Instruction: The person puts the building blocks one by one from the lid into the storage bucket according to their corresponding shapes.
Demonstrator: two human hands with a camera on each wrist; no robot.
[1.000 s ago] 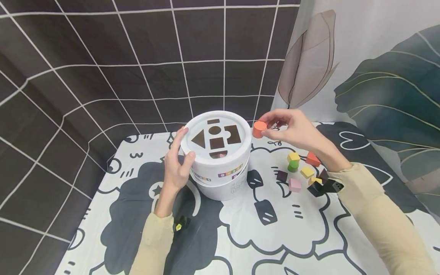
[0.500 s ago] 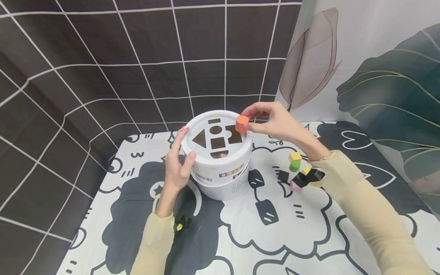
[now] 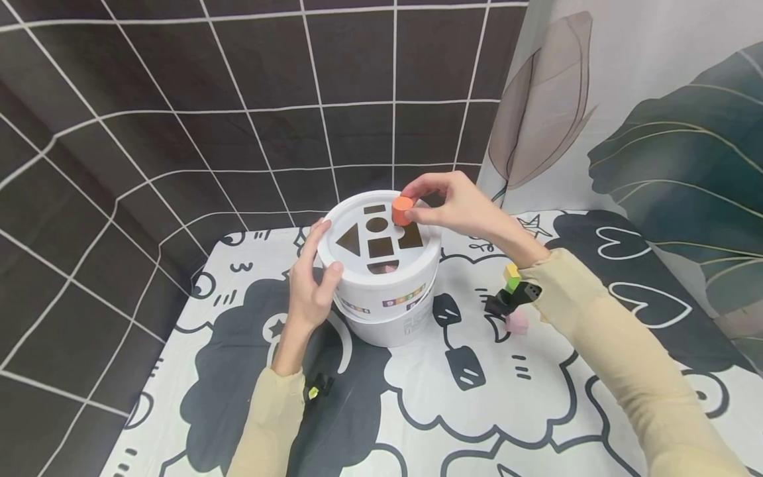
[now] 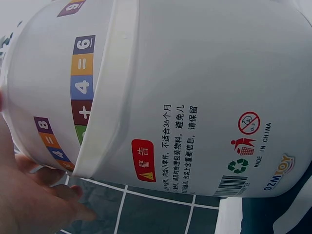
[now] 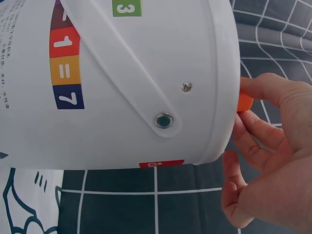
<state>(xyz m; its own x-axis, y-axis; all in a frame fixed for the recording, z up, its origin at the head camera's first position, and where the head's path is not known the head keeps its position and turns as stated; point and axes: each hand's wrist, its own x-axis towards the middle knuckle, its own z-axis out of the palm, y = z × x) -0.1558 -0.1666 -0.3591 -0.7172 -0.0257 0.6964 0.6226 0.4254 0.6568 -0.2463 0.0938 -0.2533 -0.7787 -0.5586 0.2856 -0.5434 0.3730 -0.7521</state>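
Observation:
A white bucket stands upright on the patterned cloth. Its lid has cut-out holes: a triangle, a circle, a square, a notched shape and others. My left hand holds the rim at the left, thumb at the front edge, fingers along the side. Above the lid, my right hand pinches an orange cylinder block between thumb and fingers, just right of the round hole. In the right wrist view the orange block is partly hidden by the lid's edge and the fingers.
Right of the bucket lie a yellow block, a green block and a pink block, partly behind the black wrist camera and right sleeve. A dark gridded cloth hangs close behind the bucket.
My right hand has moved left with the orange block, from beside the bucket to over its lid. My left hand has stayed on the rim. The right forearm now covers some loose blocks.

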